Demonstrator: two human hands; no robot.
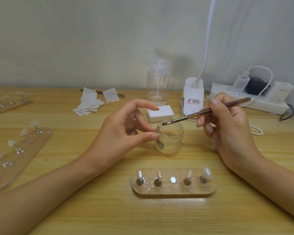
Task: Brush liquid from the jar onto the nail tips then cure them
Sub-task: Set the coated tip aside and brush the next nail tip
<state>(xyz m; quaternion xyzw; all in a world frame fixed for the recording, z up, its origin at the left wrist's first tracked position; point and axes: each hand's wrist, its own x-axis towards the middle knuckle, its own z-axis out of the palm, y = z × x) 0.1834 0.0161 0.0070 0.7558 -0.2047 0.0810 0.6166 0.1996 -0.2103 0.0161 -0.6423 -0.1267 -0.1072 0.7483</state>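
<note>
Head cam: my L hand (pixel 126 126) pinches nail tip (pixel 159 127) over jar (pixel 170 138); R hand (pixel 227 122) grips brush (pixel 205 111), bristles on tip. Coating step; next needs even strokes, then cure.

Worktop (pixel 92 209): pale wood grain, matt. Jar (pixel 170 139): clear, glossy. Stand (pixel 173 189): wood, metal pegs. Brush (pixel 205 111): dark glossy handle, metal ferrule.

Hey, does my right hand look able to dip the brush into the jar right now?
Probably yes. The jar is open, and the brush in the right hand has its bristles over the rim. The left hand pinches a nail tip at the left rim, leaving most of the mouth free.
</note>
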